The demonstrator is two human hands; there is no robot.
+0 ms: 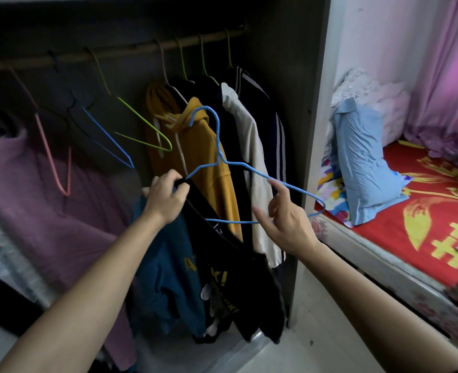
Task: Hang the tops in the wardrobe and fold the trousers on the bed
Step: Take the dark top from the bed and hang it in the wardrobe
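Observation:
My left hand (166,196) grips the collar of a black top (230,275) with yellow print, which hangs down in front of the open wardrobe. One end of a blue wire hanger (218,157) sits at that collar. My right hand (284,219) pinches the hanger's right arm between thumb and forefinger. A blue-teal top (166,278) hangs beside the black one, below my left hand. On the wardrobe rail (131,51) hang a mustard hoodie (195,146), dark tops and a cream garment (252,157).
Empty pink (51,157), blue (109,138) and green (144,122) hangers dangle at the rail's left. A mauve blanket (34,184) fills the wardrobe's left. To the right is a bed with a red patterned cover (424,211) and a light blue pillow (365,162).

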